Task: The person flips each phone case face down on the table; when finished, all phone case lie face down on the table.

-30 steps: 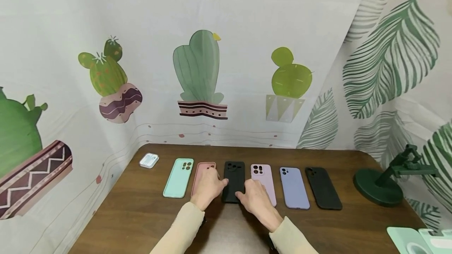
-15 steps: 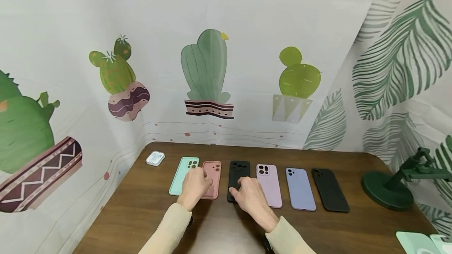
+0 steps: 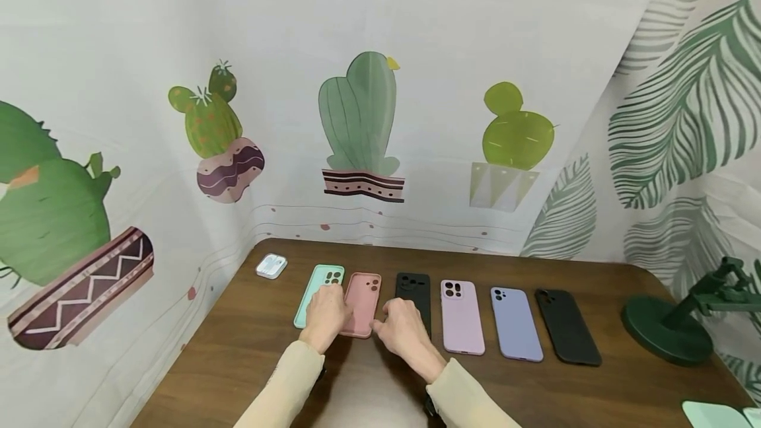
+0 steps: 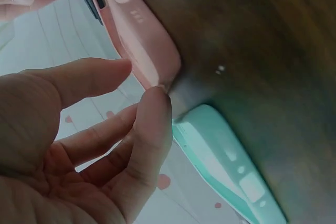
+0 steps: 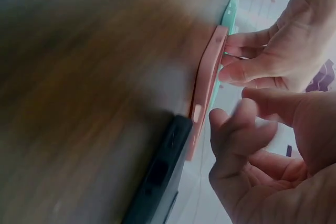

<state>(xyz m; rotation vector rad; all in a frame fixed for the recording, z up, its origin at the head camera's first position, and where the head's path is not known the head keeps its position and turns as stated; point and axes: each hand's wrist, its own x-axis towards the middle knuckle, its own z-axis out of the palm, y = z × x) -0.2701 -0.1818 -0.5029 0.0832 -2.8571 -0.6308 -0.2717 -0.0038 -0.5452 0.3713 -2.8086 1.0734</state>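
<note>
Both hands are shifting leftward from the black case (image 3: 413, 296) onto the pink case (image 3: 361, 296): left hand (image 3: 326, 314) fingertips touching its edge, right hand (image 3: 403, 329) fingers apart beside it. A careless nudge risks bumping the mint case (image 3: 315, 289) just left.

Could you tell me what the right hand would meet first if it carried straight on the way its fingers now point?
Most likely the pink phone case: the right hand points left toward its near right edge, fingertips close by, though contact is unclear.

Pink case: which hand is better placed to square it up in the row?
Left, probably: the left hand already has fingertips on the pink case; the right hand hovers just beside it.
</note>
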